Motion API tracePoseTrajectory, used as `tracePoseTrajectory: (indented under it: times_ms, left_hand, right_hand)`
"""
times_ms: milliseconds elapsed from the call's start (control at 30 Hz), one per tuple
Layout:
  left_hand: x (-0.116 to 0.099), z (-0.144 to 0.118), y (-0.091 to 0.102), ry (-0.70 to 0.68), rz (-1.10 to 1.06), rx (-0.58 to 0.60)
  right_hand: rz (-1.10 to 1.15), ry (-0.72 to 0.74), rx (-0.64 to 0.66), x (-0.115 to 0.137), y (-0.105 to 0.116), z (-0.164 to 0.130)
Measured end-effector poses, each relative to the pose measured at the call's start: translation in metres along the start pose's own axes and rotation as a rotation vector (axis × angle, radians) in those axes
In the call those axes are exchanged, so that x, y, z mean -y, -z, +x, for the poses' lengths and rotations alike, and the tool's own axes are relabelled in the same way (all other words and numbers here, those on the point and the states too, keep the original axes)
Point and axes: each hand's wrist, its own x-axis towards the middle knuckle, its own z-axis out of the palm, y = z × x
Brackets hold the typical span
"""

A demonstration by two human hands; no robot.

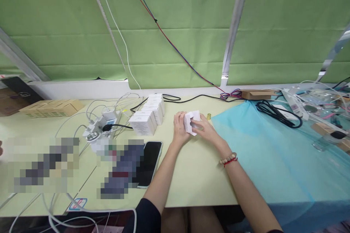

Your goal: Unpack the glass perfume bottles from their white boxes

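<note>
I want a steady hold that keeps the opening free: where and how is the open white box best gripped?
The open white box is likely best held by its outer left wall, coming from the left, where the left hand is. Its opening faces the camera, with the right hand at it, so gripping that side would probably get in the way. Hold lightly: walls look thin.

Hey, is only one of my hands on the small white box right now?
No, the left hand and right hand both touch the white box.
</note>
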Motion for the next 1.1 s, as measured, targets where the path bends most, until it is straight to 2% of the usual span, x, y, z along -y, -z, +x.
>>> tracePoseTrajectory:
  times_ms: [133, 267, 400, 500, 600, 767, 933, 1100]
  left_hand:
    - [-0.001, 0.0, -0.001, -0.025, 0.05, 0.049]
    - [-0.005, -0.002, -0.004, -0.051, 0.097, 0.077]
    - [-0.008, -0.004, -0.007, -0.044, 0.108, 0.116]
    - [-0.009, -0.005, -0.008, -0.014, 0.089, 0.15]
    - [-0.011, -0.006, -0.007, 0.01, 0.074, 0.18]
    - [-0.017, -0.005, -0.002, 0.028, 0.033, 0.203]
    - [-0.024, -0.003, 0.001, 0.032, -0.01, 0.322]
    - [-0.018, 0.001, 0.003, 0.091, -0.018, 0.37]
  right_hand:
    - [-0.104, -0.104, 0.063, 0.008, 0.0, -0.001]
    - [-0.246, -0.176, -0.053, 0.011, -0.002, -0.001]
    - [-0.289, -0.117, -0.212, 0.003, -0.009, -0.001]
    - [-0.279, -0.015, -0.288, -0.004, -0.017, -0.001]
    - [-0.269, -0.001, -0.349, -0.007, -0.022, -0.002]
    - [-0.254, 0.007, -0.377, -0.01, -0.026, -0.002]
    - [-0.245, 0.021, -0.41, -0.015, -0.028, -0.003]
    - [-0.201, 0.069, -0.389, -0.012, -0.027, -0.002]
